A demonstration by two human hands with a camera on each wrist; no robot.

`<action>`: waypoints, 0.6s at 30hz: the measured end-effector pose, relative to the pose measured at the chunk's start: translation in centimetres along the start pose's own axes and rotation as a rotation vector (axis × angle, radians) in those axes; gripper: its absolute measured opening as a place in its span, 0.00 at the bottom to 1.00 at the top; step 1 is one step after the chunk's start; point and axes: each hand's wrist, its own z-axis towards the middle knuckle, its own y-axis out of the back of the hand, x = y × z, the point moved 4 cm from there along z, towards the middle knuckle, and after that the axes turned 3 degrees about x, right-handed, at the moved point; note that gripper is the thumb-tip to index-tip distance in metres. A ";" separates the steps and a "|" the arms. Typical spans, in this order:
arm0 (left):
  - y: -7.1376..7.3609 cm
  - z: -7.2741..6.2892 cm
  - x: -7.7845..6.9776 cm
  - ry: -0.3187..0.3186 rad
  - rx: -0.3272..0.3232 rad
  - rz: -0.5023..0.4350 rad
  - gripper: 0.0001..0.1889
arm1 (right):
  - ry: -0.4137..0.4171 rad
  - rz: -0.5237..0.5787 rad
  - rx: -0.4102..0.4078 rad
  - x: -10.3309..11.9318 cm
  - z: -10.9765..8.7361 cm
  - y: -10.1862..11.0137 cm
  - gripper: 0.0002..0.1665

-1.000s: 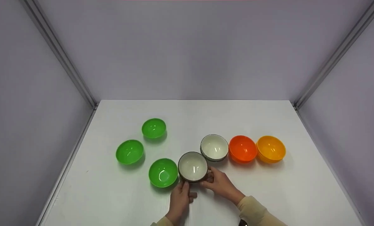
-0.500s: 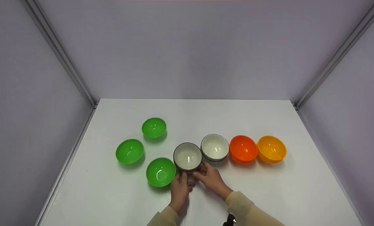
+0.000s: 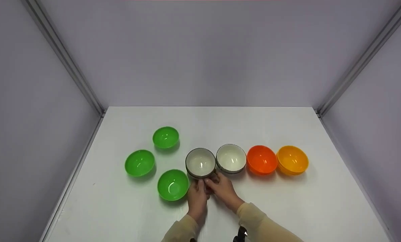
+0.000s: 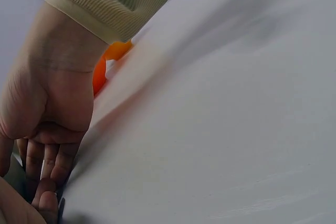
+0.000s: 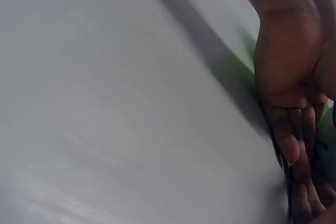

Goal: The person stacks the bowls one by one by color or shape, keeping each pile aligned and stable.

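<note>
In the head view, a white-lined, dark-sided bowl (image 3: 201, 161) stands left of a similar white bowl (image 3: 231, 157); a second rim shows beneath it. My left hand (image 3: 197, 198) touches its near side, thumb forward, beside a green bowl (image 3: 173, 185). My right hand (image 3: 224, 190) touches the lower near side from the right, and the thumbs almost meet. The left wrist view shows my right hand (image 4: 52, 93) with fingers extended low at the bowl, which is mostly hidden. Likewise, the right wrist view shows my left hand (image 5: 294, 61) with lowered, lightly bent fingers.
Right of the white bowl, a red-orange bowl (image 3: 262, 159) and a stack of yellow bowls (image 3: 292, 159) continue the row. Two more green bowls, one at the left (image 3: 140, 163) and one farther back (image 3: 166, 137), stand apart. Grey walls enclose the white table (image 3: 304, 208).
The dark-sided bowl has slid away from me and slightly left, level with the row. Both hands have followed it and drawn closer together. The front green bowl has shifted slightly left.
</note>
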 end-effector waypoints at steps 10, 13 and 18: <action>-0.3 0.3 0.1 -0.005 -0.023 0.014 0.17 | -0.031 -0.015 -0.012 -1.1 0.5 -0.2 0.38; -0.3 0.4 0.0 -0.032 -0.043 0.032 0.16 | -0.026 -0.030 -0.007 -1.3 0.8 -0.3 0.38; -0.1 0.6 -0.1 -0.066 -0.106 0.103 0.17 | -0.004 -0.092 -0.012 -1.1 0.8 -0.5 0.36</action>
